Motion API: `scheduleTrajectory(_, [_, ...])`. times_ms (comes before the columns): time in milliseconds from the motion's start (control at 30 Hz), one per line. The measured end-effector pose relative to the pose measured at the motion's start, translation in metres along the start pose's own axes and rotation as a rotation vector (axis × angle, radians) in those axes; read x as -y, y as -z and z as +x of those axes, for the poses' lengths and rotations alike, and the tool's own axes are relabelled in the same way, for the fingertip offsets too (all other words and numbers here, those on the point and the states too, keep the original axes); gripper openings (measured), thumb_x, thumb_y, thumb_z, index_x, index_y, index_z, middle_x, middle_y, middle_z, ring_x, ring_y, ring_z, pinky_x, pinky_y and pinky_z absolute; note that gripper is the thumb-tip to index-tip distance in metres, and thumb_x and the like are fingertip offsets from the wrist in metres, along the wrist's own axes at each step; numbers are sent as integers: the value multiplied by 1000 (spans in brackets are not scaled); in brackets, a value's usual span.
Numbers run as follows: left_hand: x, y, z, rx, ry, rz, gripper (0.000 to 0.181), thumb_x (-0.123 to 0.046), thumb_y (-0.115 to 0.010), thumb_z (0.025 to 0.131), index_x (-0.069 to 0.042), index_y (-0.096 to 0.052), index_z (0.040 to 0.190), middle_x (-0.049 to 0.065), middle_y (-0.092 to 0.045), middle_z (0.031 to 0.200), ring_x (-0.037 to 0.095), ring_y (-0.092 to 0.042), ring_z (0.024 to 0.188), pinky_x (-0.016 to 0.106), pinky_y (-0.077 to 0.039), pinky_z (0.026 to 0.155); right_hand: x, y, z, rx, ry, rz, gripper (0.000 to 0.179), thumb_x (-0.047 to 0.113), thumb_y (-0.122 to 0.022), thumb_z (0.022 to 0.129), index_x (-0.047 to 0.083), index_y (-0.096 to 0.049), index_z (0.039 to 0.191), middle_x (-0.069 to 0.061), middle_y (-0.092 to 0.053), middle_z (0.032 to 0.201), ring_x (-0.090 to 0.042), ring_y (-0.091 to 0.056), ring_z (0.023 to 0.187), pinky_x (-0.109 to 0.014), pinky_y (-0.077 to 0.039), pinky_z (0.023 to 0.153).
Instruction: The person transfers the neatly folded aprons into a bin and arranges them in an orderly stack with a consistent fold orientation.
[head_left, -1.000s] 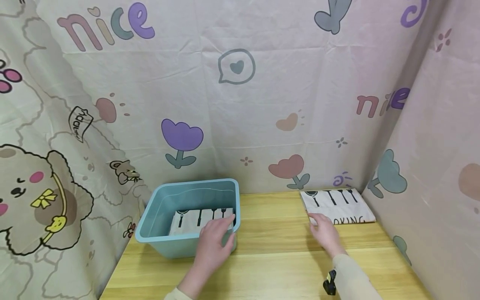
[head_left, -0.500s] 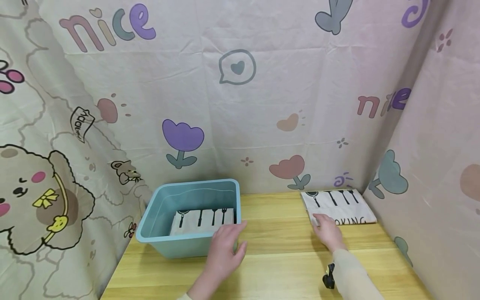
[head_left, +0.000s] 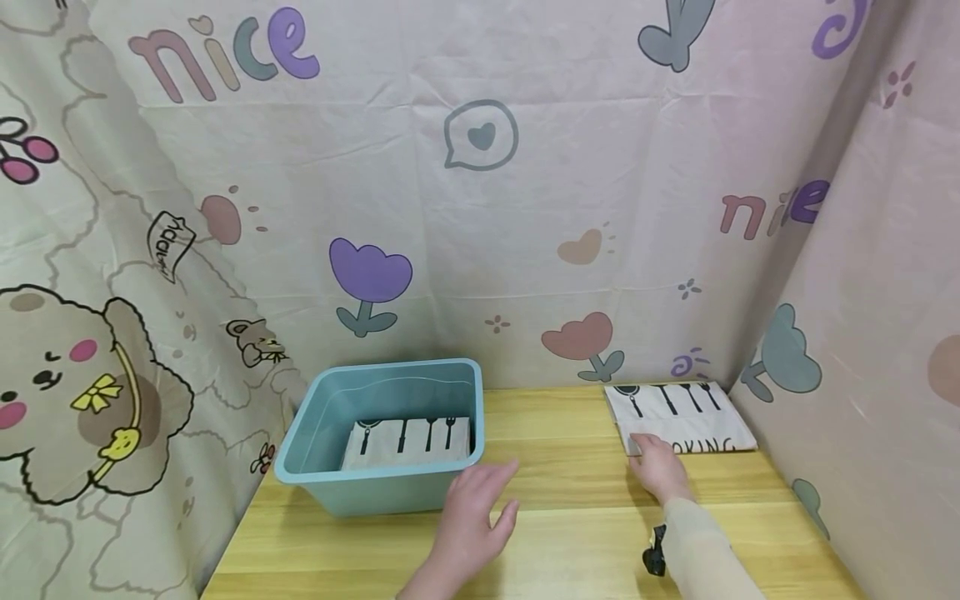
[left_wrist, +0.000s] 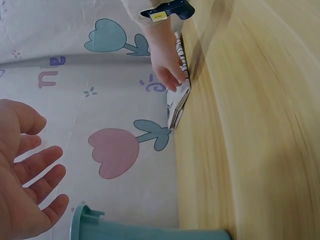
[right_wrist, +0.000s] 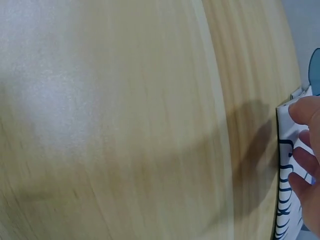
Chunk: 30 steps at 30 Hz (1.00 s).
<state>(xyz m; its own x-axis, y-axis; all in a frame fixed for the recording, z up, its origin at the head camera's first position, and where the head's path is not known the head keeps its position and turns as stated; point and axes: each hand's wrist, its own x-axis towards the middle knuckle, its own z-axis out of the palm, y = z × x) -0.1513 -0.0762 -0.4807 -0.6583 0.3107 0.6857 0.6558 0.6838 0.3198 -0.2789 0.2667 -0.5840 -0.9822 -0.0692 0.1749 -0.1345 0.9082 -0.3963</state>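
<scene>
On the right of the table lies a folded white cloth (head_left: 682, 417) with dark kitchen utensils and lettering ending in "OOKING" printed on it. My right hand (head_left: 660, 468) is at its near left corner, thumb and fingers loosely bent over the cloth (right_wrist: 286, 130); whether they press on it I cannot tell. Another folded cloth (head_left: 408, 442) with the same utensil print lies inside the blue plastic bin (head_left: 375, 493) on the left. My left hand (head_left: 472, 521) hovers just right of the bin's near corner, fingers spread and holding nothing; the left wrist view shows its palm (left_wrist: 20, 185).
The wooden table (head_left: 555, 467) stretches between the bin and the cloth on the right. Printed fabric curtains (head_left: 480, 233) hang behind the table and along both sides. A dark strap with a small device (head_left: 655, 550) is on the right sleeve.
My left hand has moved right, away from the bin's rim and toward the middle of the table. The right hand has stayed at the cloth's corner, shifting only slightly. Both cloths lie unchanged.
</scene>
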Motion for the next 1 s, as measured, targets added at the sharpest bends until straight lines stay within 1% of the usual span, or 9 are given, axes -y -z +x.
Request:
scheduleTrajectory(100, [-2,-5,-1,14,23,-11,49,-15,-77,80,-14,-65,128,-3,-68,115,16,-58,108,46,-49,88,-1,0,-2,14,-11,1,43,5,-66,87,-8,-58,127,-32,-55,128,-50,-52,116,-61,-42,96])
scheduleTrajectory(267, [-3,-17,-3,18,46,-23,49,-14,-78,80,-15,-65,128,-4,-68,116,16,-58,107,43,-49,87,-2,-2,-4,48,-14,-14,41,6,-63,88,-8,-58,127,-32,-53,130,-51,-50,118,-62,-40,98])
scheduleTrajectory(367, [-3,-23,-5,26,71,-38,50,-14,-78,81,-14,-65,129,-3,-68,116,17,-59,107,44,-48,89,-3,-4,-5,62,-4,-39,41,5,-63,89,-7,-59,127,-31,-55,129,-50,-50,117,-61,-40,98])
scheduleTrajectory(433, [-3,-27,-6,38,95,-45,50,-14,-77,82,-14,-65,130,-3,-68,116,17,-59,106,45,-48,90,-3,-5,-5,56,6,-55,39,5,-64,88,-7,-60,125,-30,-56,126,-50,-52,114,-61,-41,97])
scheduleTrajectory(600, [-2,-34,-6,78,155,-54,49,-14,-75,84,-15,-63,132,-3,-68,118,18,-59,106,45,-47,91,-4,-10,-7,3,17,-90,33,4,-66,87,-5,-64,119,-25,-62,115,-46,-57,104,-58,-46,90])
scheduleTrajectory(700, [-2,-38,-5,97,180,-59,48,-14,-75,85,-15,-63,132,-3,-68,119,19,-59,107,45,-47,92,-3,-14,-9,-33,8,-102,29,6,-67,87,-1,-68,115,-21,-64,108,-42,-58,99,-57,-49,85])
scheduleTrajectory(833, [-2,-43,-3,109,203,-65,46,-14,-74,86,-14,-64,130,-3,-68,118,19,-59,107,44,-47,91,2,-18,-14,-77,11,-99,25,6,-68,86,2,-70,110,-17,-66,103,-39,-59,92,-53,-50,81])
scheduleTrajectory(1000, [-3,-50,-1,111,224,-83,45,-13,-73,86,-12,-64,130,-3,-69,115,21,-60,106,45,-48,88,11,-28,-21,-142,53,-112,23,7,-71,84,4,-72,107,-12,-66,97,-35,-58,85,-49,-50,78])
